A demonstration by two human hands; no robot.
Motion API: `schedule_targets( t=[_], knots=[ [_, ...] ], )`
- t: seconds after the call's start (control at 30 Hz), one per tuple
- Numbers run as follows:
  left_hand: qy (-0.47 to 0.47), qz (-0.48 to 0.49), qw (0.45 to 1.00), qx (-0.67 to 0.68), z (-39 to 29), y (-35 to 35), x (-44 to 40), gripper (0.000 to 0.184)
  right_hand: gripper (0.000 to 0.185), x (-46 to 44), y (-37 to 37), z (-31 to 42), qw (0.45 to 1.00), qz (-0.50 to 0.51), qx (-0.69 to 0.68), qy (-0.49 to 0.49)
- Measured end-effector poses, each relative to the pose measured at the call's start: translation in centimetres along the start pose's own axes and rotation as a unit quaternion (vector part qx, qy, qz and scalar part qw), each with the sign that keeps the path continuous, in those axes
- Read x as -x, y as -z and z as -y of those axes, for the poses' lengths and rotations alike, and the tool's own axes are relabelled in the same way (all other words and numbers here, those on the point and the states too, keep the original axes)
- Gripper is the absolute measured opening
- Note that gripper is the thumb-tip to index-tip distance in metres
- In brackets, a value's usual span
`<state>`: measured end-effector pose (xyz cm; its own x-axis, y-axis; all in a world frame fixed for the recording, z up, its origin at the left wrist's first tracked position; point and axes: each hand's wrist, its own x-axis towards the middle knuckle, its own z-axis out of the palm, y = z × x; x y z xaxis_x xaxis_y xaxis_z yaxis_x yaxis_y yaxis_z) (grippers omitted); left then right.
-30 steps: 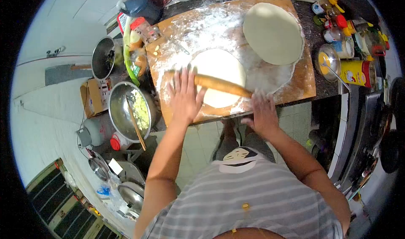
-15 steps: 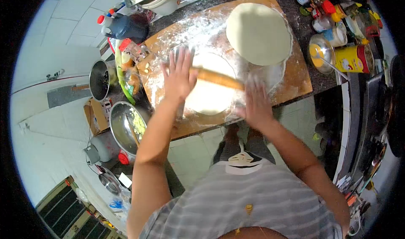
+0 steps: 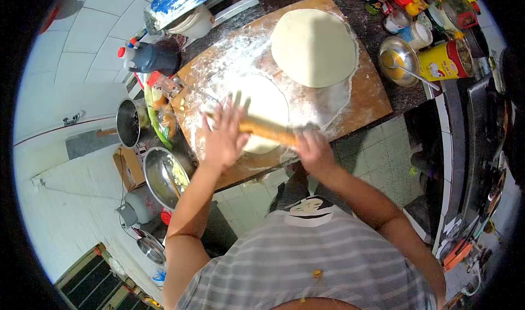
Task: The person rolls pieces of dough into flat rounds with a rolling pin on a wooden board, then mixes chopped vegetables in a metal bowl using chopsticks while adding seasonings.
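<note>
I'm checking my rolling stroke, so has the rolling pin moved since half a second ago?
Yes, the rolling pin has moved toward you, closer to the near edge of the wooden board.

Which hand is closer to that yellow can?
Right. The right hand is at the right end of the rolling pin, left of the yellow can; the left hand is at the other end, farther left.

Rolling pin (image 3: 268,132): orange-brown | far dough round (image 3: 313,48): pale cream | near dough round (image 3: 263,99): off-white | board (image 3: 367,94): tan-brown, blotched white with flour (image 3: 235,55) | bench (image 3: 407,99): dark, speckled | shirt (image 3: 306,244): grey with white stripes | tin (image 3: 437,62): yellow and red
</note>
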<state>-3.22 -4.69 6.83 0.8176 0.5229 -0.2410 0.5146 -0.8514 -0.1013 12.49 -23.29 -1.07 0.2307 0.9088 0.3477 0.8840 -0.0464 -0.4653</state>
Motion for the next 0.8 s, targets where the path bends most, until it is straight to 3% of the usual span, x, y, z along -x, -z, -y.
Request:
schedule_targets(
  t=[0.03, 0.1, 0.17, 0.33, 0.4, 0.5, 0.57, 0.63, 0.67, 0.7, 0.73, 0.77, 0.8],
  knots=[
    [-0.012, 0.013, 0.999, 0.050, 0.6, -5.0, 1.4, 0.071, 0.034, 0.0, 0.8, 0.7, 1.000, 0.011, 0.017, -0.013],
    [-0.032, -0.096, 0.993, 0.054, 0.3, -5.8, -1.0, 0.070, 0.041, 0.0, 1.5, 1.4, 0.997, 0.033, 0.052, -0.043],
    [0.030, -0.084, 0.993, 0.077, -1.4, -3.3, -7.2, 0.070, 0.048, 0.0, -0.2, -1.0, 0.991, 0.026, 0.106, -0.082],
    [0.049, -0.289, 0.939, 0.181, -4.3, -1.2, -20.8, 0.076, 0.046, -5.9, 3.1, -6.9, 0.982, -0.024, 0.176, -0.060],
    [0.020, -0.358, 0.917, 0.175, -4.8, -0.7, -22.9, 0.076, 0.045, -6.7, 3.3, -9.1, 0.991, 0.035, 0.128, -0.017],
    [-0.025, -0.345, 0.925, 0.158, -4.1, -0.9, -22.1, 0.078, 0.040, -6.4, 3.7, -9.0, 0.991, 0.079, 0.107, 0.010],
    [-0.081, -0.262, 0.952, 0.139, -2.8, -2.2, -19.2, 0.078, 0.035, -6.3, 4.0, -8.0, 0.990, 0.088, 0.109, 0.014],
    [-0.121, -0.145, 0.973, 0.132, -1.6, -2.8, -14.5, 0.078, 0.029, -6.2, 4.0, -4.9, 0.949, 0.206, -0.024, -0.239],
    [-0.134, -0.103, 0.980, 0.108, -0.7, -3.3, -11.6, 0.078, 0.025, -5.7, 4.0, -2.6, 0.891, 0.261, -0.091, -0.359],
    [-0.146, -0.061, 0.984, 0.083, 0.2, -3.4, -8.7, 0.078, 0.048, -4.8, 4.2, -0.2, 0.917, 0.217, -0.102, -0.318],
    [-0.147, -0.025, 0.987, 0.066, 0.5, -2.5, -5.4, 0.078, 0.034, -2.1, 2.7, 0.3, 0.977, 0.161, -0.060, -0.124],
    [-0.147, 0.012, 0.988, 0.049, 0.8, -1.7, -2.5, 0.079, 0.030, 0.6, 1.1, 0.9, 0.995, 0.069, 0.018, 0.066],
    [-0.145, 0.038, 0.988, 0.032, 1.3, -1.6, -0.7, 0.078, 0.043, 0.6, 1.2, 2.4, 0.996, 0.041, 0.019, 0.077]
  ],
)
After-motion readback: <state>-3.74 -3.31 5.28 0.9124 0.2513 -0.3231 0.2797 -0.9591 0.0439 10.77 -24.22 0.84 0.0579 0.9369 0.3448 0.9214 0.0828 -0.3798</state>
